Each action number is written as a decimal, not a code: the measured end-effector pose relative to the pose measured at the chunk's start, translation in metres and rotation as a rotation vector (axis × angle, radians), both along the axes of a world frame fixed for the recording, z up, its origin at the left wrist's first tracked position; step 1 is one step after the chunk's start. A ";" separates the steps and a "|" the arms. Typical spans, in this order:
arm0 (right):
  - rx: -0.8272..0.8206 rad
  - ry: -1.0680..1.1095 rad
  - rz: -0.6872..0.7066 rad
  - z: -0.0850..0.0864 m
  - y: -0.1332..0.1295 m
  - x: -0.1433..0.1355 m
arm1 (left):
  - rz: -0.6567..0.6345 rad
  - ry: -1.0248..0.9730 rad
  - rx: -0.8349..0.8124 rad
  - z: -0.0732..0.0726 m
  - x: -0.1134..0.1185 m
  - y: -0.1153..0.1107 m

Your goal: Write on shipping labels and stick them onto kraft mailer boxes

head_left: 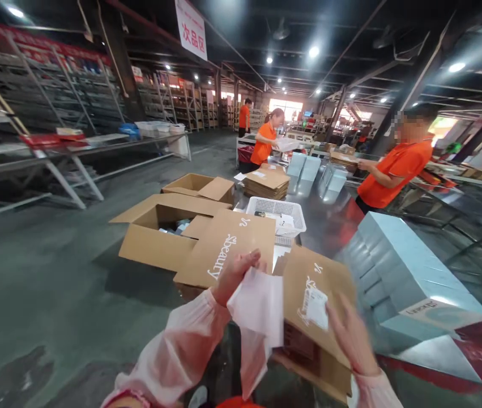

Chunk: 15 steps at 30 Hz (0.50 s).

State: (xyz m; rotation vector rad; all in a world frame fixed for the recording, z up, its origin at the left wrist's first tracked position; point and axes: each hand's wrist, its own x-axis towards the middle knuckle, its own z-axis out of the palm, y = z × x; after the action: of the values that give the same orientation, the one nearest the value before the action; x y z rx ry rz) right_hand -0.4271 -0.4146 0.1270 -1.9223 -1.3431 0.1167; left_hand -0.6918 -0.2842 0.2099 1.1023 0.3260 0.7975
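Note:
My left hand (237,276) is closed on a white paper sheet (261,306), which hangs down in a loose fold between my arms. Beneath my right hand (351,331) lies a brown cardboard box (329,272) with white lettering. A white label (316,309) is stuck on its top, and my right fingertips rest at the label's right edge. Those fingers are stretched out, a little blurred, with nothing seen in them. Left of it, behind my left hand, is a larger lettered carton (241,232).
An open carton (156,249) with small items inside stands on the left. Beyond is a white plastic basket (295,218), then a cardboard stack (268,184). Pale blue boxes (410,266) are stacked on the right. Two co-workers in orange shirts (397,170) (263,144) stand at the table.

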 end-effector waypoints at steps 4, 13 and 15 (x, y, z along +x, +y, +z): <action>-0.139 0.750 0.824 0.026 0.031 -0.078 | -0.139 -0.309 -0.134 0.000 0.024 -0.006; -0.334 0.877 0.662 -0.006 -0.002 -0.084 | 0.141 -0.441 -0.093 -0.011 -0.016 -0.006; -0.323 0.824 0.618 -0.007 -0.009 -0.086 | 0.284 -0.342 -0.044 -0.016 -0.031 -0.014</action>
State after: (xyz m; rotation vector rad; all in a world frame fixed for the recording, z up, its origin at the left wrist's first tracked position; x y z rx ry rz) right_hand -0.5131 -0.4232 0.1204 -1.3459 -1.2999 1.3363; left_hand -0.7228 -0.2985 0.1938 0.8685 0.2114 1.2069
